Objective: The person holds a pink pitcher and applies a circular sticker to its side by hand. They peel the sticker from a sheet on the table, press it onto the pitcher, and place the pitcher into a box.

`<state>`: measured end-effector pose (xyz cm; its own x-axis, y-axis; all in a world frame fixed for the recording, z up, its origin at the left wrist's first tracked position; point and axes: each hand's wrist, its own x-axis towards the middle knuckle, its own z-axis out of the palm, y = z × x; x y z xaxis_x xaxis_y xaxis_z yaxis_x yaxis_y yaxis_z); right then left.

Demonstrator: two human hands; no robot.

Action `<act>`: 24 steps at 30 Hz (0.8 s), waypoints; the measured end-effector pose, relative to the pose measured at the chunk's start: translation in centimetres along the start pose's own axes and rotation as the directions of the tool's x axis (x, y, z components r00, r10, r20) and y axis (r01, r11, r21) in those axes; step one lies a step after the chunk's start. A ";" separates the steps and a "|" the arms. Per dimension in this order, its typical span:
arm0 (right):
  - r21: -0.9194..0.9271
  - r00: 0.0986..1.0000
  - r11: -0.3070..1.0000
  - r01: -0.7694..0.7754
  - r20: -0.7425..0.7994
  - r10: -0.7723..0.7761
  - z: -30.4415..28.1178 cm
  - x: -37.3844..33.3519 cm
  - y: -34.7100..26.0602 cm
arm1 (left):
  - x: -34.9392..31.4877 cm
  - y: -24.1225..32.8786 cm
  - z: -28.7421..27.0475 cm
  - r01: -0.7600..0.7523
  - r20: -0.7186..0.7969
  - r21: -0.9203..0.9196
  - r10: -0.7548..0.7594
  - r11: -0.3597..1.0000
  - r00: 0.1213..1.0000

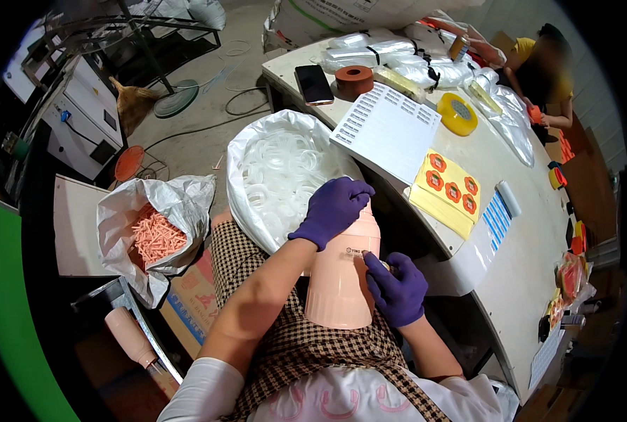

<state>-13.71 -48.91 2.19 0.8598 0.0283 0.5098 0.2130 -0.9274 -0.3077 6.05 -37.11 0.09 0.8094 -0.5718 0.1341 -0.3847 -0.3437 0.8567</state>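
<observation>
A pale pink plastic vacuum flask body (338, 285) stands tilted in front of my lap, its ribbed wider end toward me. My left hand (333, 209), in a purple glove, is closed round the narrow far end. In a matching glove, my right hand (398, 288) is at the flask's right side with its fingers curled. One fingertip of that hand presses beside a small label with dark print (355, 254) on the flask's side. What lies under the curled right fingers is mostly hidden.
A white sack of clear plastic rings (285, 169) stands beyond my lap. Left of it, another sack holds pink plastic strips (157, 235). On the table (510, 281) lie label sheets (391, 130), yellow sticker sheets (447, 190), tape (457, 114) and a phone (314, 84). Another person sits at far right.
</observation>
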 end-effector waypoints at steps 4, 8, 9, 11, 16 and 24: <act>-0.008 1.000 1.000 0.007 0.017 -0.007 0.1 0.0 0.3 | 0.1 0.2 0.0 0.025 0.025 -0.014 -0.025 1.000 0.999; 0.000 0.999 1.000 0.007 0.036 -0.007 0.1 0.2 0.3 | 0.4 0.2 -0.1 0.035 0.048 0.007 -0.035 0.999 0.998; -0.002 1.000 1.000 -0.001 0.030 0.001 0.0 0.2 0.2 | 0.4 0.2 0.0 0.033 0.052 0.013 -0.034 0.999 0.998; -0.003 1.000 1.000 -0.013 0.024 0.013 -0.1 0.1 0.4 | 0.2 0.0 -0.2 0.025 0.047 -0.040 -0.023 0.999 0.999; -0.004 1.000 1.000 -0.011 0.022 0.011 0.1 0.0 0.7 | -0.1 -0.5 -0.6 0.013 0.036 -0.073 -0.010 0.997 0.999; -0.053 0.996 0.998 0.021 0.084 -0.017 0.1 0.2 1.1 | -0.1 -0.5 -0.7 -0.026 0.016 -0.092 0.028 0.995 0.999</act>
<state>-13.26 -49.93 1.88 0.8919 0.0748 0.4459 0.2062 -0.9449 -0.2541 6.43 -36.37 -0.04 0.7908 -0.5934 0.1499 -0.3636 -0.2585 0.8950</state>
